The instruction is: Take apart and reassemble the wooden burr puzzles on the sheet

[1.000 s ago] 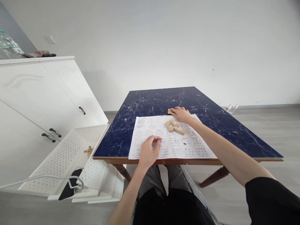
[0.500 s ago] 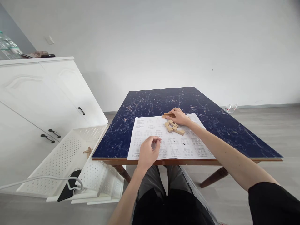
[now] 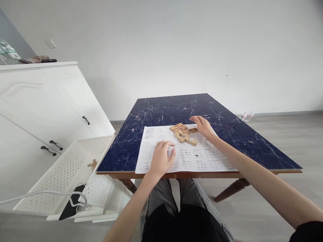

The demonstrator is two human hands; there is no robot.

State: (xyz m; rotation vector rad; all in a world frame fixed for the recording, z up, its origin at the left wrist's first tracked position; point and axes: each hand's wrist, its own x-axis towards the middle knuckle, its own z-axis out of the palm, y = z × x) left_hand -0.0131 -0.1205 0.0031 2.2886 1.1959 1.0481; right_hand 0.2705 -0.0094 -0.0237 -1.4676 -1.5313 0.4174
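Several notched wooden blocks (image 3: 183, 132) lie in a loose pile on the upper middle of a printed sheet (image 3: 153, 145). Some are darker brown and others pale. My right hand (image 3: 204, 127) is just right of the pile, fingers apart and holding nothing. Over the lower left of the sheet hovers my left hand (image 3: 163, 157), its thumb and fingers apart with nothing between them. Small diagrams cover the paper, and a small black mark shows near its middle.
The sheet lies at the near edge of a blue marble-patterned table (image 3: 156, 111). Left of it stand a white perforated basket (image 3: 63, 171) with a wooden piece (image 3: 93, 164) inside, a black phone-like slab (image 3: 72, 205) with a white cable, and a white cabinet (image 3: 45, 101).
My right hand has let go of the darker blocks and moved right. Those blocks now lie beside the pale ones. My left hand has opened from a near pinch.
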